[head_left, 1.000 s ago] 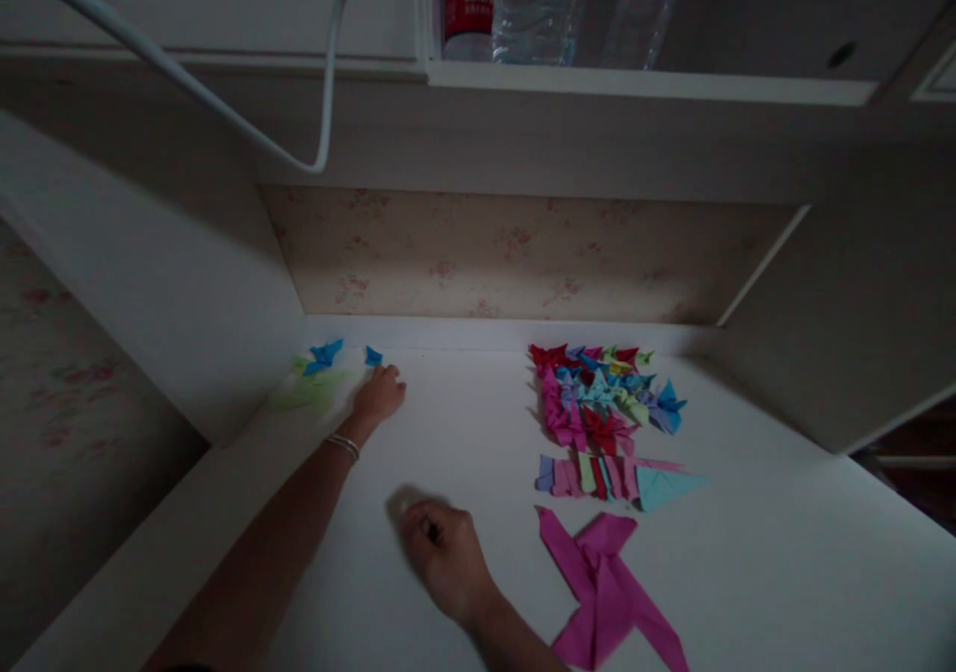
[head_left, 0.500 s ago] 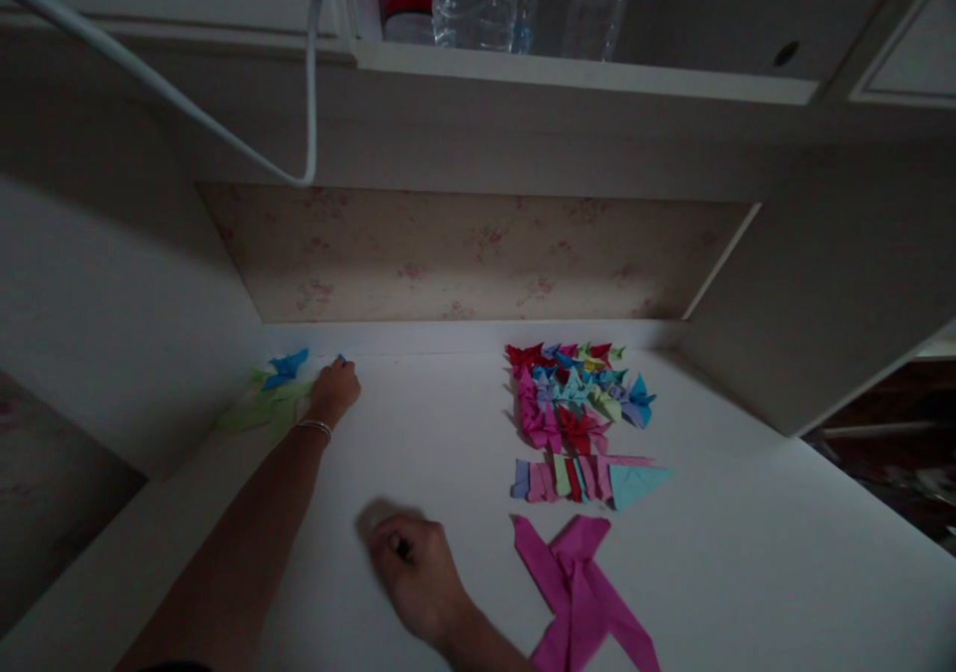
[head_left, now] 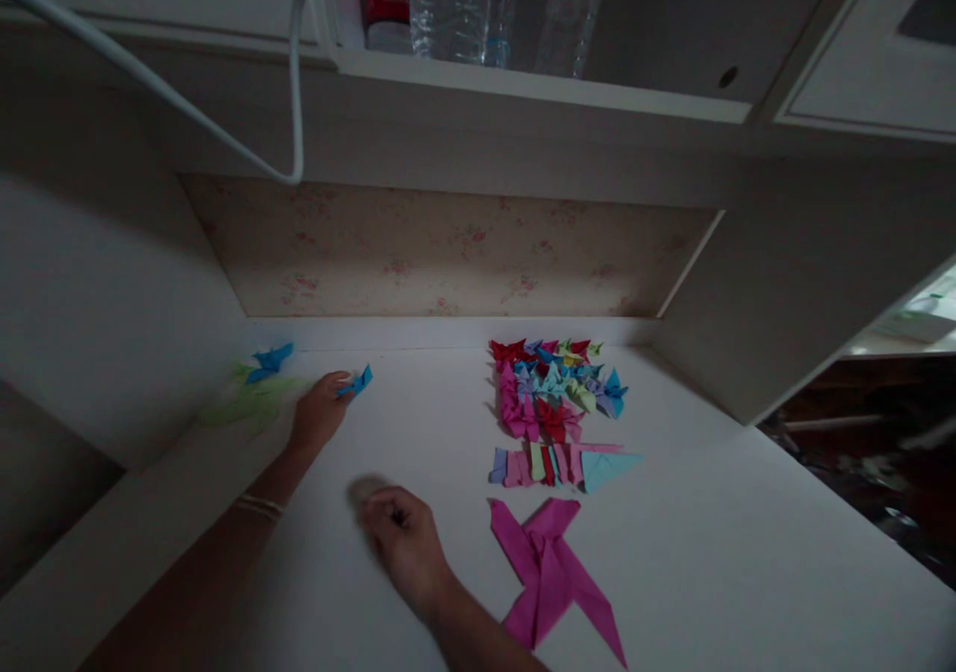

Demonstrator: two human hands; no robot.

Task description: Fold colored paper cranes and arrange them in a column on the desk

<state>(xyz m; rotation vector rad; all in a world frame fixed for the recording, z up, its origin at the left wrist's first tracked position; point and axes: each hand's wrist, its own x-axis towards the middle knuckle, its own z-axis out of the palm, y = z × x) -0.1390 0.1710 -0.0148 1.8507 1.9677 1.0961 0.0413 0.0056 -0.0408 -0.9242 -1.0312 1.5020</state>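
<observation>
Pinched in my left hand [head_left: 320, 415] is a small blue origami crane [head_left: 359, 383], held above the white desk near its back left. Just left of that hand, another blue folded crane [head_left: 270, 361] rests by some light green folded paper [head_left: 254, 403]. My right hand [head_left: 407, 548] hovers over the front middle of the desk, fingers curled together; whether anything sits inside them is hidden. To its right lies a large magenta folded paper figure [head_left: 549, 567]. Farther back on the right, many small colourful cranes [head_left: 553, 388] stand packed in rows.
Between the cranes and the magenta figure runs a row of folded paper strips [head_left: 538, 465] with a light teal triangle [head_left: 608, 468]. Overhead, a shelf [head_left: 545, 90] holds plastic bottles [head_left: 452, 5]. A white cable [head_left: 297, 105] hangs at upper left. Side panels bound the desk.
My left hand has lifted the blue crane from the back left and drawn it slightly nearer, so more of it shows. My right hand stays curled in about the same place. The view shifted slightly.
</observation>
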